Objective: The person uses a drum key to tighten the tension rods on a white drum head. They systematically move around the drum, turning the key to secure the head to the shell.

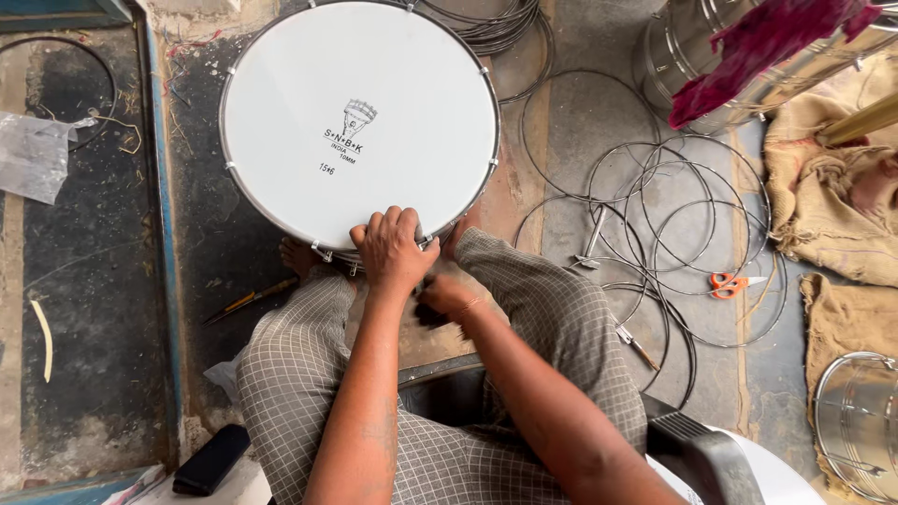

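Your left hand lies on the near rim of the drum, at about six o'clock on its white round head. The fingers are pressed together and curled over the metal hoop, gripping the edge where the head meets the shell. Your right hand sits just below and to the right of the left one, close against the drum's lower side; it is blurred, and you cannot tell whether its fingers are spread or closed around anything.

The drum stands on the floor between your knees, head facing up toward you, with small tension lugs spaced round the hoop. Your bare foot shows at about seven o'clock of the drum, touching its base.

At three o'clock from the drum, loose wire rings lie overlapping on the floor, and more are stacked at the drum's one o'clock edge. Orange-handled scissors rest among the rings farther right. A thin tool lies on the floor at eight o'clock from the drum. A shiny metal drum shell with a dark red cloth draped over it stands at two o'clock, and burlap sacking lies beside it. Another metal shell sits at the lower right.
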